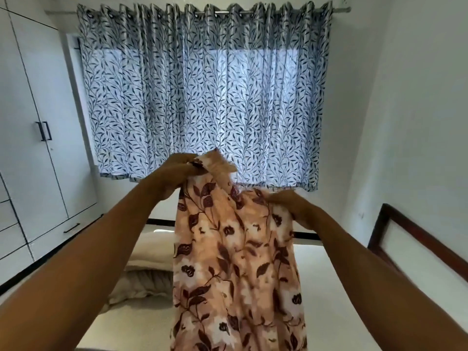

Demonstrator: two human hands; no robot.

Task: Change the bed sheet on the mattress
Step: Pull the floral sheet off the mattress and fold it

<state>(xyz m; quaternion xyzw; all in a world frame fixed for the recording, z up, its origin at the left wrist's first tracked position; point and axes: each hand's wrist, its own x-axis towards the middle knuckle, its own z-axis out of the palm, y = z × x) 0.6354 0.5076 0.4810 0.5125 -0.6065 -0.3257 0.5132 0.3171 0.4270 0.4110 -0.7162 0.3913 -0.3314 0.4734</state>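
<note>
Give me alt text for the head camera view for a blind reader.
The left hand and right hand hold up a peach floral bed sheet by its top edge above a white mattress. A leaf-print curtain hangs behind.

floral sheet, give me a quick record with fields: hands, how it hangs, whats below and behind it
sheet: floral sheet, peach with dark red leaves, held up, hanging in a narrow folded strip
left hand: left hand grips the top corner, the higher of the two
right hand: right hand grips the top edge, lower
below: white mattress, beige bedding bunched at its left
behind: leaf-print curtain, drawn
sides: wardrobe left, wooden frame right
</note>
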